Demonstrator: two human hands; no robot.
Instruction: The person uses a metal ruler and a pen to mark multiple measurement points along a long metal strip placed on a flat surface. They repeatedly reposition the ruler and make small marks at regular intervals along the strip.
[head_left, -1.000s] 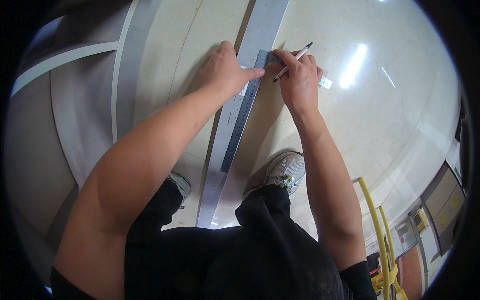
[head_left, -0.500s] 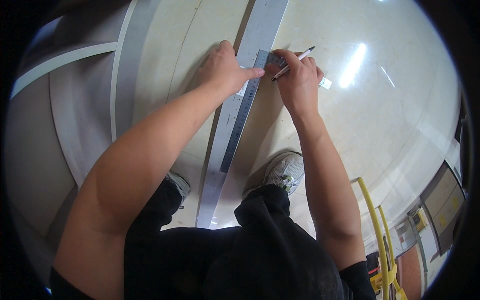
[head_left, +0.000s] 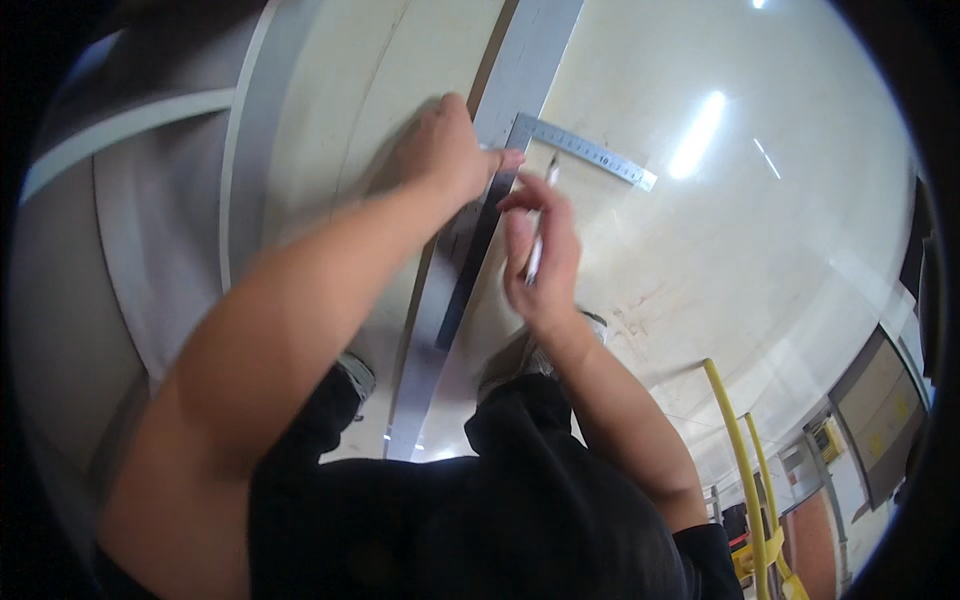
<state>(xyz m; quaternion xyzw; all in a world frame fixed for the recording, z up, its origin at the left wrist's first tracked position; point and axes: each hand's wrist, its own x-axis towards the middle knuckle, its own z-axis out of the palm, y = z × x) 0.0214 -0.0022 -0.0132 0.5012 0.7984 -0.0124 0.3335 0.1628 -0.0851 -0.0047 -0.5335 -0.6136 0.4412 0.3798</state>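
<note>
A long grey metal bar [head_left: 527, 55] runs between my feet, away from me. On it lies an L-shaped steel square ruler [head_left: 590, 150], its long arm along the bar and its short arm sticking out to the right over the floor. My left hand [head_left: 450, 150] grips across the bar, thumb pressing on the ruler near its corner and fingers over the bar's left side. Beside the ruler's long arm, on the right, is my right hand [head_left: 545, 245], slightly blurred. A slim white pen [head_left: 536, 258] is held in it, dark tip pointing away from me.
My shoes [head_left: 357, 375] stand on either side of the bar on the pale glossy floor [head_left: 720, 260]. A grey panelled structure with a pale frame [head_left: 228, 190] rises at the left. Yellow tube rails [head_left: 735, 440] stand at the lower right, near a dark-framed board [head_left: 880, 415].
My right hand has let go of the ruler's short arm and moved toward me and left, with the pen now pointing away. The ruler's short arm is uncovered. My left hand stays on the ruler.
</note>
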